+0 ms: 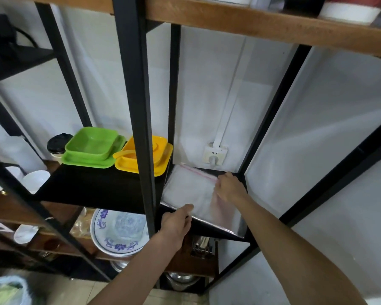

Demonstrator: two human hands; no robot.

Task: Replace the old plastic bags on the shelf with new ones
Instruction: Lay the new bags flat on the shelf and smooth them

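A clear plastic bag (pixel 191 190) with a red zip strip lies flat on the black shelf board (pixel 220 231) in the right bay of the rack. My left hand (pixel 176 223) pinches the bag's near left edge at the front of the board. My right hand (pixel 229 186) rests on the bag's right side near the red strip, fingers pressed on the plastic. Whether one bag or a stack lies there I cannot tell.
A black upright post (pixel 139 119) stands between the bays. Green dishes (pixel 90 148) and yellow dishes (pixel 156 157) sit on the left shelf. A wall socket (pixel 215 154) is behind the bag. Plates (pixel 119 232) and metal pots fill lower shelves. A bag (pixel 7 290) lies on the floor.
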